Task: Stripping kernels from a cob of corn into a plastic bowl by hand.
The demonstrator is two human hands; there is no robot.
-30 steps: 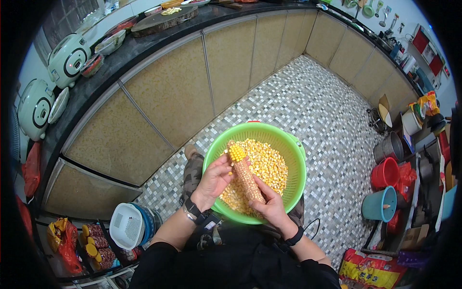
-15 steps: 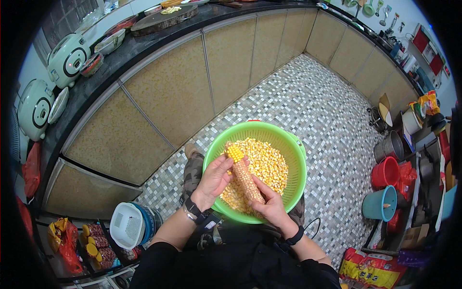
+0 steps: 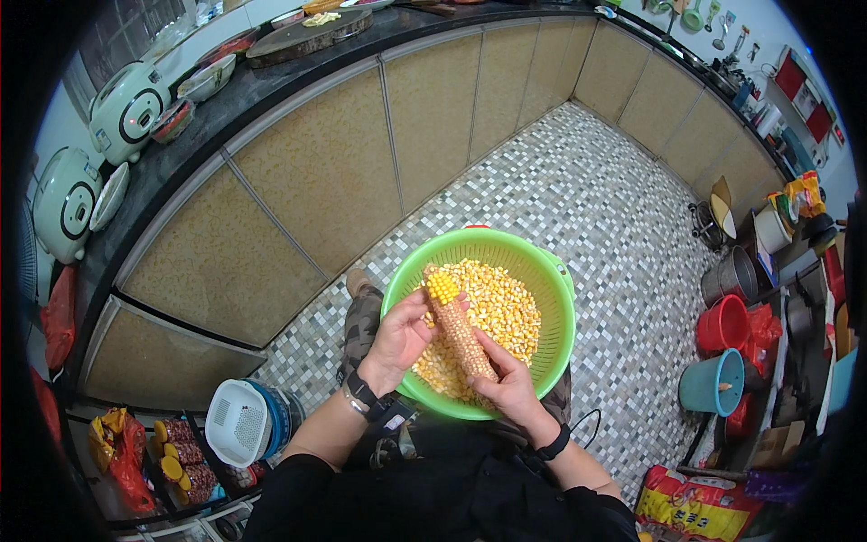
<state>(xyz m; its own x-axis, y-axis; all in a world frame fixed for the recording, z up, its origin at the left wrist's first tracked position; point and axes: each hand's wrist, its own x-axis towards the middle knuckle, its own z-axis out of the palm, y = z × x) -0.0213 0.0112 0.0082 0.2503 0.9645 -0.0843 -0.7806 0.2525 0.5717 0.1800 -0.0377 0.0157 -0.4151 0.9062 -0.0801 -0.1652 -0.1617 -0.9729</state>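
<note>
A corn cob (image 3: 463, 341) is held slantwise over a green plastic colander (image 3: 557, 316). Most of the cob is stripped bare, and a patch of yellow kernels still sits at its far end. My left hand (image 3: 400, 336) grips it near that end, fingers curled around the side, partly hidden behind it. Around the near end, my right hand (image 3: 508, 378) is closed with the thumb on top. Loose corn kernels (image 3: 501, 307) fill the bottom of the colander beneath both hands. The colander rests on my lap, between my legs.
Tan cabinets (image 3: 307, 144) under a dark counter (image 3: 203, 117) line the left and far sides. Stacked white and blue baskets (image 3: 239, 423) stand at the lower left. To the right are a red bucket (image 3: 722, 322), a blue bucket (image 3: 712, 384) and a red-yellow bag (image 3: 695, 501). Mosaic tiles cover the floor.
The left thumb has shifted slightly off the kernel patch at the far end, so more of it shows. The right hand and cob have hardly moved.
</note>
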